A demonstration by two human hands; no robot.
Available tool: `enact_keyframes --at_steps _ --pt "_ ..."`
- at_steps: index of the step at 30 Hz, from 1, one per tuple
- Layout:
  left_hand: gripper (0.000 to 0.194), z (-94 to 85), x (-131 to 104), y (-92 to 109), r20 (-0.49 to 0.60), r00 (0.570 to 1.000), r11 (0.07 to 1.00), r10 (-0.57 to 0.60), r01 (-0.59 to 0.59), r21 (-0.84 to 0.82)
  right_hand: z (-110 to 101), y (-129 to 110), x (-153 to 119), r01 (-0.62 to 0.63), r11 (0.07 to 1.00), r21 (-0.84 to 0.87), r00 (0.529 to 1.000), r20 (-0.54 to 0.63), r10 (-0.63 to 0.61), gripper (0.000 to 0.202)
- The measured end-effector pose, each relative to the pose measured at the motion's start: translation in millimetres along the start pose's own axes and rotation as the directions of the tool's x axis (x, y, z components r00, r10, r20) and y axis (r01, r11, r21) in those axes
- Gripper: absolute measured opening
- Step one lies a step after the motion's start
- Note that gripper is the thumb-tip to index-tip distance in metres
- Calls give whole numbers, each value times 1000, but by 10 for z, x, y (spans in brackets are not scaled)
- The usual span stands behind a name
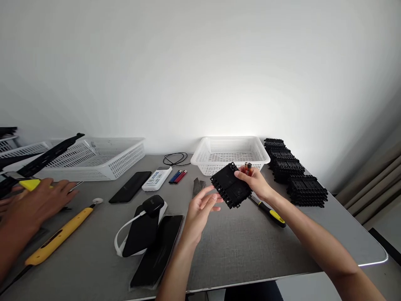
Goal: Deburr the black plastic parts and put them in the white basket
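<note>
My right hand (pixel 255 182) grips a flat, square black plastic panel (pixel 231 186) by its upper right edge, thumb on the face. An orange lighter (pixel 248 169) is also held in that hand, upright behind the thumb. The panel is tilted above the table, with small clips along its edges. At its lower left edge is my left hand (pixel 202 207), fingers apart and partly curled; the fingertips reach the edge, and I cannot tell whether they press on it. Beneath the right hand lies a tool with a black and yellow handle (pixel 272 215).
Stacked black panels (pixel 307 190) stand at the right, beside a white basket (pixel 230 167). Two lighters (pixel 178 177), a white device (pixel 156 179) and phones (pixel 156 251) lie left of centre. A co-worker's hand (pixel 37 200) works near a yellow-handled tool (pixel 59 236) and another basket (pixel 119 161).
</note>
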State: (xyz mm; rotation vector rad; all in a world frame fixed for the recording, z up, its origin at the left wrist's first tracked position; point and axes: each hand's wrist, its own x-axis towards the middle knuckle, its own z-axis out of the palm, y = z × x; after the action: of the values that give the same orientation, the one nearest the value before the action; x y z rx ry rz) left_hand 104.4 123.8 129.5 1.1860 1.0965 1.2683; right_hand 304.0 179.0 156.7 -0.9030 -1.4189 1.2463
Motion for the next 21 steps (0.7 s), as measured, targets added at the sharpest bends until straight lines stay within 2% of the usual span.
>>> enact_keyframes --at_steps 3,8,10,13,15,17,19,21 --pt "63 7 8 -38 4 1000 998 19 -19 57 39 36 -7 12 1000 13 1000 -10 -12 44" --pt "55 19 4 -32 165 984 989 68 -88 121 111 67 -9 10 1000 14 1000 -2 -10 43" --pt "55 10 3 -23 138 987 986 84 -102 130 115 34 -26 -7 999 -37 999 -44 6 41" --pt "58 -8 2 -12 67 993 984 94 -103 144 96 -58 -73 4 988 -153 983 -179 -31 34" --pt "58 -17 0 -7 43 994 979 102 -108 171 94 -113 -112 4 989 -151 982 -188 -32 32" --pt "56 -21 -2 -8 41 992 966 117 -124 227 118 -144 -151 -26 997 -70 995 -98 19 32" --pt "51 -18 -4 -16 44 989 945 141 -148 293 170 -153 -188 -103 994 48 993 54 100 31" --pt "47 -9 -4 -27 47 986 924 158 -165 345 236 -150 -221 -237 960 152 951 239 197 29"
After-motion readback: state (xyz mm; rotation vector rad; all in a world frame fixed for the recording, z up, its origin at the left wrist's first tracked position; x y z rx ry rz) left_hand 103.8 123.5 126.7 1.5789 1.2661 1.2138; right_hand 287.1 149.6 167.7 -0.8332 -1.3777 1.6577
